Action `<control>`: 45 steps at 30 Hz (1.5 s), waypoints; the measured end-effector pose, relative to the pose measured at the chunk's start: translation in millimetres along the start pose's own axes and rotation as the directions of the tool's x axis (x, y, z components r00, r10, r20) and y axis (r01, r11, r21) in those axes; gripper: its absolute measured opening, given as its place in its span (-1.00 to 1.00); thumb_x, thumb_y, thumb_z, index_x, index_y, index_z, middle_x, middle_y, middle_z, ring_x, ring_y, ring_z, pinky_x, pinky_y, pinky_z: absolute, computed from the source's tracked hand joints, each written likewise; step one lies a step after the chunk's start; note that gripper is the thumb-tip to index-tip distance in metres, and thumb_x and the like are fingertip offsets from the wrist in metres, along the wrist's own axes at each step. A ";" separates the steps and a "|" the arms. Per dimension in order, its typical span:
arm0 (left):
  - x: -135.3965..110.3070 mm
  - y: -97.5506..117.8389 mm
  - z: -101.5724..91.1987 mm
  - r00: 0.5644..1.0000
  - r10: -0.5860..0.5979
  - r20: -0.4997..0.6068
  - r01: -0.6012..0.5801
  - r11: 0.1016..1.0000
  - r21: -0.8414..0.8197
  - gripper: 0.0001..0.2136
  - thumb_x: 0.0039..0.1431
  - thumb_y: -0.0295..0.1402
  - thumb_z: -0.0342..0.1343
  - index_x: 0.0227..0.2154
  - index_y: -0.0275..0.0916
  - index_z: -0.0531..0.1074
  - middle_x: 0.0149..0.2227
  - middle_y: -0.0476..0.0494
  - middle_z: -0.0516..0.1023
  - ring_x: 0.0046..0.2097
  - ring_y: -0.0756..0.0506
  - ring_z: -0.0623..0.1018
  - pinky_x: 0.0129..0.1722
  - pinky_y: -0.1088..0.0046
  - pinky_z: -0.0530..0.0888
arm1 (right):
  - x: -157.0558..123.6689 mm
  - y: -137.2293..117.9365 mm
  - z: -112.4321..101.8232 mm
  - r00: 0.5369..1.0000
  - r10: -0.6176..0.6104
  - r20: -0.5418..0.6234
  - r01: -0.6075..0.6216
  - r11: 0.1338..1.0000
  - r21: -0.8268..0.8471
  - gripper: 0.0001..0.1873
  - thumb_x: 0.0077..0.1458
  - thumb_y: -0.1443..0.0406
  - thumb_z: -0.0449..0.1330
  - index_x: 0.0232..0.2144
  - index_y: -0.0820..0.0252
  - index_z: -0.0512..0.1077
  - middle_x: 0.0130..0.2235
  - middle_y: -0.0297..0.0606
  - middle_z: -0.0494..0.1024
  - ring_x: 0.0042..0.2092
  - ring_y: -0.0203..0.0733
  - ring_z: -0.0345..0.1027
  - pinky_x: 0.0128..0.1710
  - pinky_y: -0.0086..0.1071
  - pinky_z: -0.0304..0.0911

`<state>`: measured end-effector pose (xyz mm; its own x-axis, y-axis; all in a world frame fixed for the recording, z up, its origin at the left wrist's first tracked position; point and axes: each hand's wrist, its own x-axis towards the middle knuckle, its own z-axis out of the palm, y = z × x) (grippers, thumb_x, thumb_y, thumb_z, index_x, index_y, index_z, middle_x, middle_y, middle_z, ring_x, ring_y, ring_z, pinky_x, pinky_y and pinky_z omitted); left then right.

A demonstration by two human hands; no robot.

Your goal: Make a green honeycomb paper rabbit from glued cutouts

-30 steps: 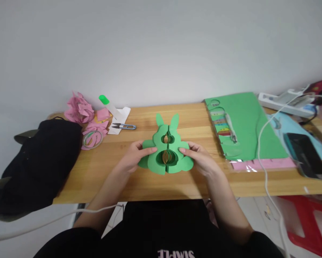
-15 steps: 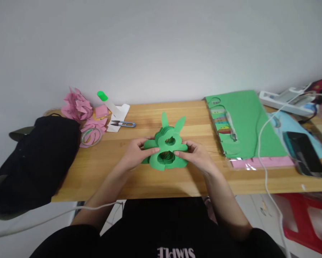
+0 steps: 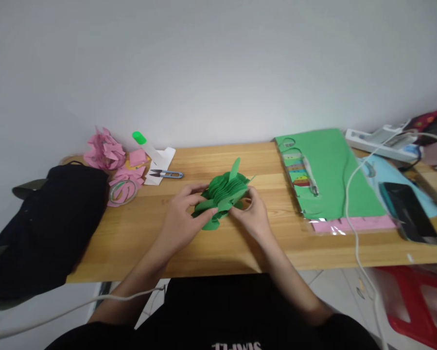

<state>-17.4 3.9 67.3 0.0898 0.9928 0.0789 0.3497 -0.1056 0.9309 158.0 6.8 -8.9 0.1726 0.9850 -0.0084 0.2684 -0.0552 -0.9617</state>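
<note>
A layered green paper craft point(image 3: 227, 187), its many cut sheets fanned out, is between my two hands over the wooden table. One long ear-like strip sticks up at its top. My left hand point(image 3: 187, 211) grips its left side, with the thumb on the near face and the fingers behind. On the right, my right hand point(image 3: 253, 214) pinches the near right edge between thumb and fingers. Some fingertips are hidden behind the paper.
Pink paper scraps point(image 3: 105, 150), a tape roll point(image 3: 122, 192), a green-capped glue stick point(image 3: 145, 143) and thread snips point(image 3: 166, 174) lie left, beside a black bag point(image 3: 54, 218). To the right are green paper sheets point(image 3: 335, 175), a phone point(image 3: 410, 211), a white cable point(image 3: 349, 194) and a power strip point(image 3: 382, 146).
The green paper craft has been turned and tilted, so its layered edges now show instead of its flat front with two holes. Both hands have shifted their hold.
</note>
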 end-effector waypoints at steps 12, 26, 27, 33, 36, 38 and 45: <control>3.6 -5.6 -8.7 0.996 -0.015 -0.091 0.015 1.000 -0.009 -0.92 -0.13 -0.36 0.37 -0.51 -0.16 0.60 -0.15 -0.14 0.57 -0.04 -0.22 0.51 0.06 0.24 0.39 | -2.7 -0.4 -5.1 0.984 -0.133 -0.116 0.117 0.983 -0.140 -0.70 -0.17 0.23 0.23 -0.28 0.09 0.36 -0.22 -0.20 0.48 -0.18 -0.05 0.38 -0.12 -0.15 0.31; 3.0 -8.4 -8.7 0.993 0.021 -0.120 -0.008 0.994 0.105 -0.91 -0.07 -0.35 0.34 -0.55 -0.17 0.54 -0.11 -0.16 0.55 0.02 -0.24 0.49 0.15 0.20 0.33 | -4.1 -15.0 -9.2 0.993 0.047 0.105 -0.068 0.975 0.210 -0.67 -0.20 0.09 0.37 -0.46 0.10 0.36 -0.39 -0.29 0.49 -0.34 -0.18 0.36 -0.27 -0.27 0.30; 2.9 -8.3 -9.0 0.993 0.027 -0.111 -0.013 0.992 0.123 -0.91 -0.06 -0.34 0.34 -0.55 -0.17 0.53 -0.10 -0.16 0.55 0.02 -0.24 0.50 0.15 0.20 0.34 | -3.9 -16.0 -8.5 0.992 0.070 0.107 -0.094 0.964 0.247 -0.66 -0.19 0.06 0.36 -0.48 0.10 0.35 -0.42 -0.30 0.48 -0.38 -0.21 0.34 -0.33 -0.31 0.28; 2.4 -10.0 -9.7 0.987 0.152 -0.048 -0.132 0.951 0.280 -0.92 -0.01 -0.33 0.27 -0.52 -0.18 0.53 -0.10 -0.17 0.57 -0.01 -0.21 0.55 0.04 0.18 0.47 | -1.7 -20.2 -4.0 0.999 0.031 -0.037 -0.016 0.942 0.334 -0.70 -0.15 0.07 0.33 -0.53 0.13 0.38 -0.51 -0.36 0.44 -0.46 -0.30 0.26 -0.42 -0.39 0.22; 2.3 -10.9 -9.3 0.980 0.193 -0.042 -0.169 0.930 0.327 -0.92 0.01 -0.33 0.26 -0.52 -0.18 0.52 -0.10 -0.17 0.58 -0.02 -0.19 0.56 0.01 0.20 0.50 | -1.0 -22.0 -3.6 0.996 -0.009 -0.087 0.037 0.948 0.317 -0.76 -0.12 0.12 0.32 -0.51 0.16 0.45 -0.48 -0.32 0.50 -0.44 -0.28 0.33 -0.38 -0.37 0.28; 2.9 -11.1 -9.6 0.978 0.205 -0.040 -0.179 0.922 0.344 -0.93 0.01 -0.33 0.26 -0.51 -0.18 0.53 -0.10 -0.16 0.59 -0.02 -0.18 0.57 0.00 0.21 0.51 | -0.9 -22.8 -4.6 0.992 -0.041 -0.120 0.074 0.954 0.289 -0.80 -0.11 0.16 0.32 -0.51 0.16 0.48 -0.48 -0.31 0.53 -0.43 -0.26 0.37 -0.36 -0.36 0.31; 8.5 -12.5 -13.6 0.968 0.238 -0.083 -0.199 0.923 0.330 -0.93 -0.01 -0.30 0.28 -0.47 -0.16 0.56 -0.16 -0.13 0.61 -0.11 -0.15 0.60 -0.09 0.26 0.56 | -2.7 -23.5 -10.9 0.978 -0.037 -0.207 0.079 0.977 0.199 -0.83 -0.13 0.18 0.35 -0.52 0.17 0.56 -0.49 -0.26 0.61 -0.45 -0.20 0.47 -0.43 -0.36 0.38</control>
<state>-33.7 14.4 61.2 0.0929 0.9403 0.3273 0.6124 -0.3132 0.7259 161.5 3.6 16.7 0.3554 0.9309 0.0839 0.0875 0.0562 -0.9946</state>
